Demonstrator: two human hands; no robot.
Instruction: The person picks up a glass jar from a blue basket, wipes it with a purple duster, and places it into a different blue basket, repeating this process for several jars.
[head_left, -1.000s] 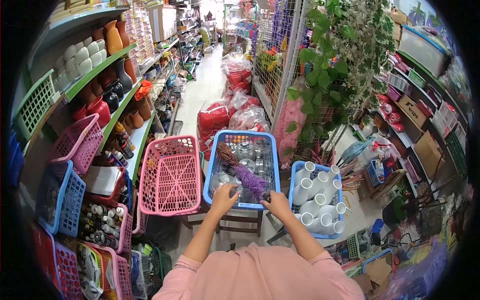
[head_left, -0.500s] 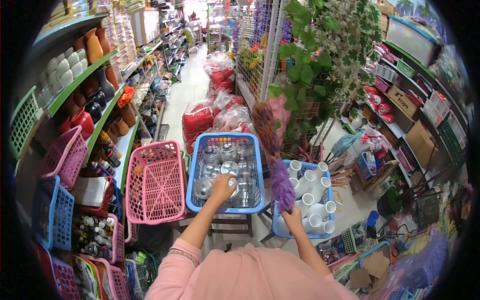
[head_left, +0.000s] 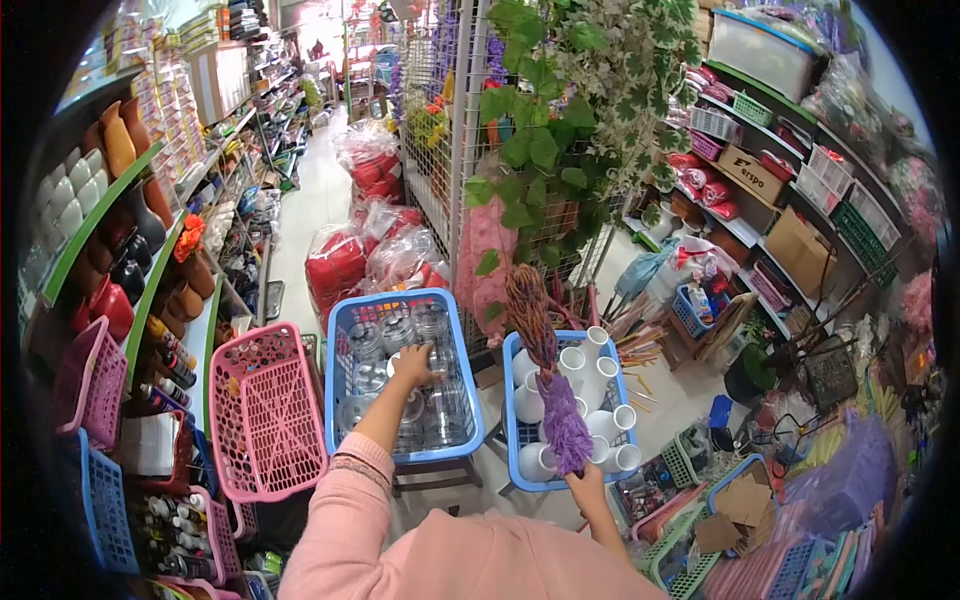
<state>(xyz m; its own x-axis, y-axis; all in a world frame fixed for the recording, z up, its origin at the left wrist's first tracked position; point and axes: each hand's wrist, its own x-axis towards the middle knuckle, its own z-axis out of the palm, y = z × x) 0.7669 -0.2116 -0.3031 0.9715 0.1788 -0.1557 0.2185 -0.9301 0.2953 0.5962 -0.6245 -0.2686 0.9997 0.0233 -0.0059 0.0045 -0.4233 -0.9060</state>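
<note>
My left hand (head_left: 412, 368) reaches into a blue basket (head_left: 333, 400) of clear glass jars (head_left: 443, 412). Its fingers are spread over the jars; whether they touch one is hard to see. In my right hand (head_left: 588, 487) is a fluffy duster (head_left: 565, 425), gripped at its lower end. The duster points up and away from me, purple near the hand and brown toward the tip. It passes in front of a second blue basket (head_left: 512, 462), which holds several white bottle-shaped vases (head_left: 604, 378).
A pink basket (head_left: 222, 440) stands left of the jars. Shelves with clay vases (head_left: 118, 140) line the left side. Bagged red goods (head_left: 335, 268) lie in the aisle beyond. Green artificial vines (head_left: 540, 130) hang from a wire rack (head_left: 425, 120). More baskets crowd the right.
The view has turned to the right, so the baskets appear farther left and lower. My left hand has shifted over the jars and its fingers have spread. The duster stays in my right hand.
</note>
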